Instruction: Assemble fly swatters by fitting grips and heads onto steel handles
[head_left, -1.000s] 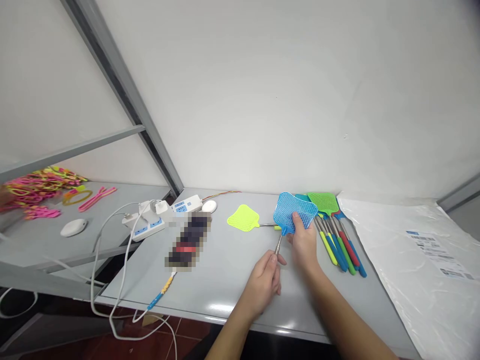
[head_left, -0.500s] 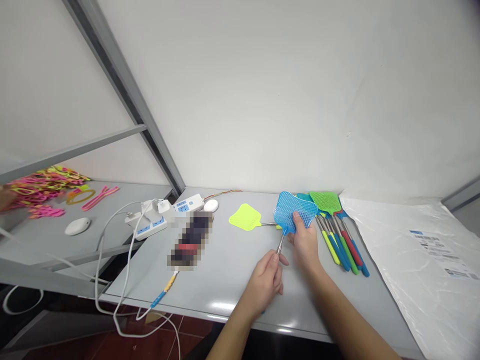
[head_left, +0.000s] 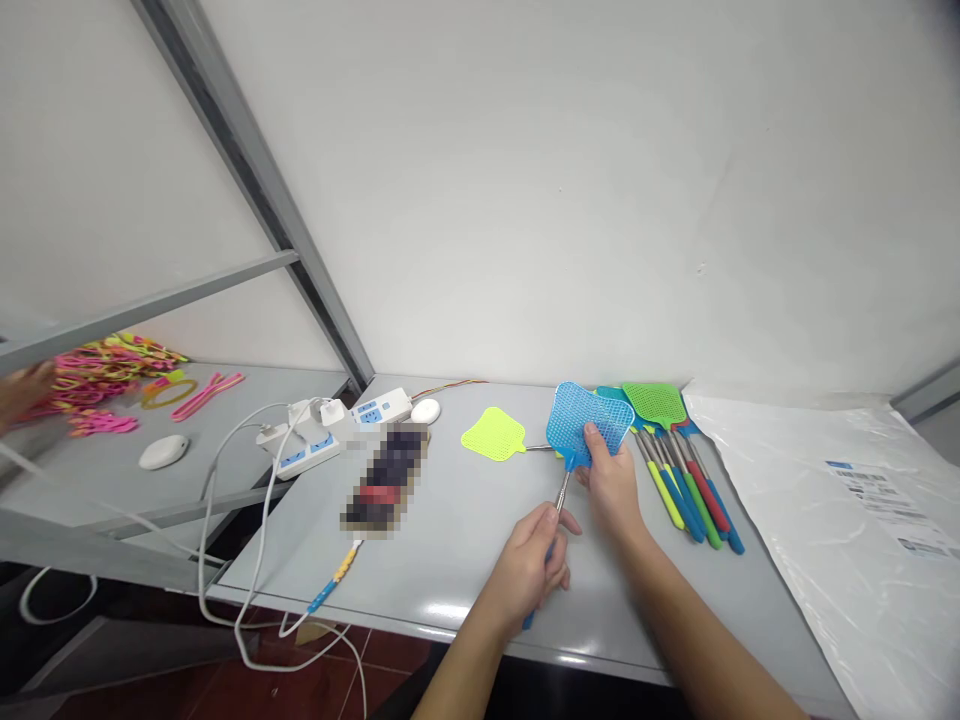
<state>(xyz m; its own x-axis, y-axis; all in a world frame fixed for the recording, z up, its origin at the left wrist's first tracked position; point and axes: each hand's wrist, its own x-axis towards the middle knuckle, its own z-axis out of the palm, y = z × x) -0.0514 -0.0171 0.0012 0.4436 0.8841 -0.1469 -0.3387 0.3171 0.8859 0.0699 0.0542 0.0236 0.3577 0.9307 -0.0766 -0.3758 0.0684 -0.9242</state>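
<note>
A blue fly swatter point(head_left: 576, 424) is held up over the table by both my hands. My left hand point(head_left: 531, 560) is closed around its handle, near where the thin metal shaft begins, and the blue grip end shows below the fingers. With the thumb on the front of the mesh, my right hand point(head_left: 609, 478) pinches the lower right of its head. Behind it lies a yellow fly swatter point(head_left: 493, 434), its shaft partly covered by the blue head. To the right is a pile of fly swatters point(head_left: 679, 480) with a green head on top and yellow, blue, green and red grips.
A phone-like blurred object point(head_left: 386, 480) with a cable lies left of my hands. Beyond it are power strips point(head_left: 307, 450) and a white round object point(head_left: 426, 411). A white plastic bag point(head_left: 810, 500) covers the right side. At far left, another person's hand point(head_left: 30, 388) touches colourful bands point(head_left: 105, 375).
The blue swatter and my hands stay almost in place, the head turned slightly. The view has shifted a little. More of the other person's hand shows at far left.
</note>
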